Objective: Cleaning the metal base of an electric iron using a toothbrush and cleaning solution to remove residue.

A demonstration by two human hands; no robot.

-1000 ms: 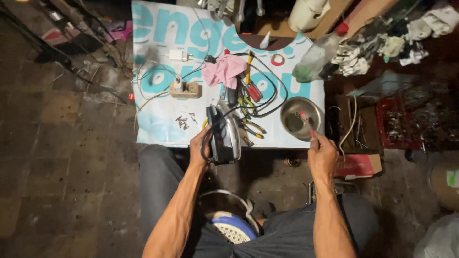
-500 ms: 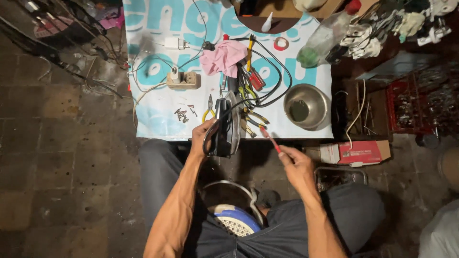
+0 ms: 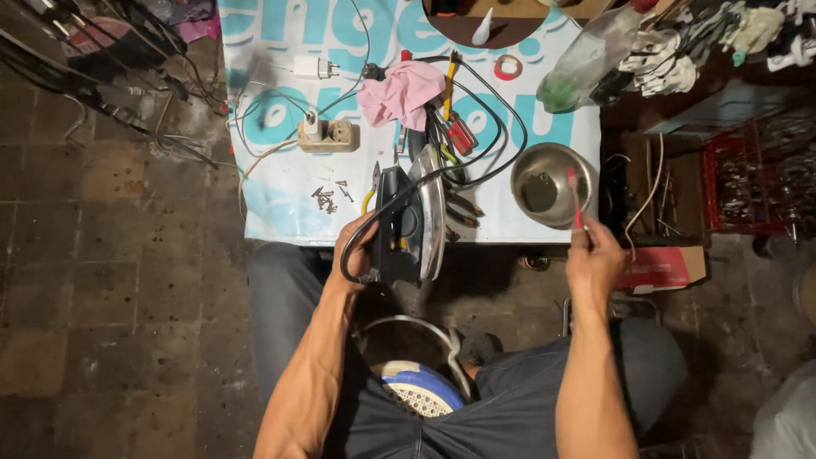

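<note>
While brush (image 3: pixel 575 197) overhangs steel bowl (image 3: pixel 552 184).

iron (image 3: pixel 414 223) in left hand (image 3: pixel 355 252)

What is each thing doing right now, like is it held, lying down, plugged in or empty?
Iron: held on its side by the left hand.
Red brush: held by the right hand, tip over the bowl.
Bowl: upright, a little dark stuff inside.
Pink cloth: crumpled, lying loose.
Power strip: one white plug in.
Plastic bottle: lying down.
</note>
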